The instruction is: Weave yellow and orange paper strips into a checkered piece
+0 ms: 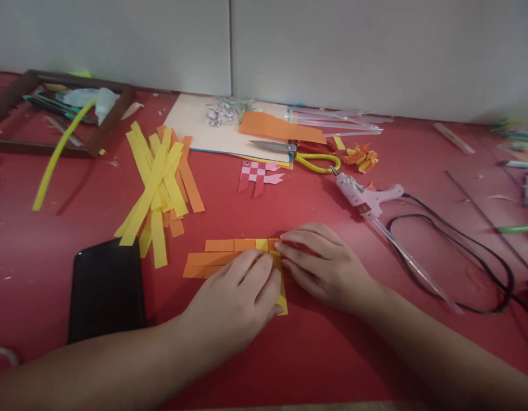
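My left hand (238, 297) lies flat, fingers stretched out, pressing on a small weave of orange and yellow paper strips (216, 254) on the red table (332, 354). My right hand (327, 265) rests just to its right, its fingertips pressed together on the weave's right end near a yellow strip. Both hands cover much of the woven part. A loose pile of yellow and orange strips (158, 185) lies to the upper left of my left hand.
A black phone (105, 288) lies at the left. A pink glue gun (366, 197) with a black cord (482, 260), scissors (289, 149), a pink-and-white woven piece (259, 174), a cream sheet (204, 128) and a wooden frame (53, 111) sit farther back.
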Demonstrator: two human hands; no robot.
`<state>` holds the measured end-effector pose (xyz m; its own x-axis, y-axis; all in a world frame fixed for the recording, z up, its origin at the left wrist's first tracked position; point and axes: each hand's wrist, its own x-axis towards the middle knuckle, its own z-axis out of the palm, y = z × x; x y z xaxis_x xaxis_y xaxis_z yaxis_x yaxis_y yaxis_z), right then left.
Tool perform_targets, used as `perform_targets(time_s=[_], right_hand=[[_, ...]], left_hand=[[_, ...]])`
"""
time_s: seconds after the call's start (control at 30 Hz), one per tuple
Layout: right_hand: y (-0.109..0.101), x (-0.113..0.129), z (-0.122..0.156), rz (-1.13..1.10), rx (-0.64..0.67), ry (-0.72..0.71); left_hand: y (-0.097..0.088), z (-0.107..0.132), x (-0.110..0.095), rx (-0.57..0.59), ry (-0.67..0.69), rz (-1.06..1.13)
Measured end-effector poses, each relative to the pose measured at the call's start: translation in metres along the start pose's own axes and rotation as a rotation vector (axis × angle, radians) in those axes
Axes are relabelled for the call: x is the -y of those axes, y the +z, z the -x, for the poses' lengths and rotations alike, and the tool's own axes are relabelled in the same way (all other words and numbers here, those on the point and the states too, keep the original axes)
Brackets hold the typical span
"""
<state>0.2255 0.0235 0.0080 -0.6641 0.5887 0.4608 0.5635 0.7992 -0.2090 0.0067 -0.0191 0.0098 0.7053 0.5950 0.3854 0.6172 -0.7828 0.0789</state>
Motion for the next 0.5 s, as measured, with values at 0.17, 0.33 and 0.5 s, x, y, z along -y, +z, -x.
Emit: perform_targets(time_s=[0.17,0.33,0.5], right_hand=[[0.0009,0.0014,0.0010,0.005,-0.013,-0.024],[0.0012,0.0027,0.0015,-0.015,0.024,-0.010],[-0.0001,0.0044,-0.0024,-0.055,0.017,0.009]], left_hand=[[0.0019,0.0014,-0.0008,0.013,0.001,-0.007],[0.0026,0.0016,-0.0015,0.005,-0.002,-0.009],[0.0023,0.0010,-0.0021,0.011,0.010,-0.017]])
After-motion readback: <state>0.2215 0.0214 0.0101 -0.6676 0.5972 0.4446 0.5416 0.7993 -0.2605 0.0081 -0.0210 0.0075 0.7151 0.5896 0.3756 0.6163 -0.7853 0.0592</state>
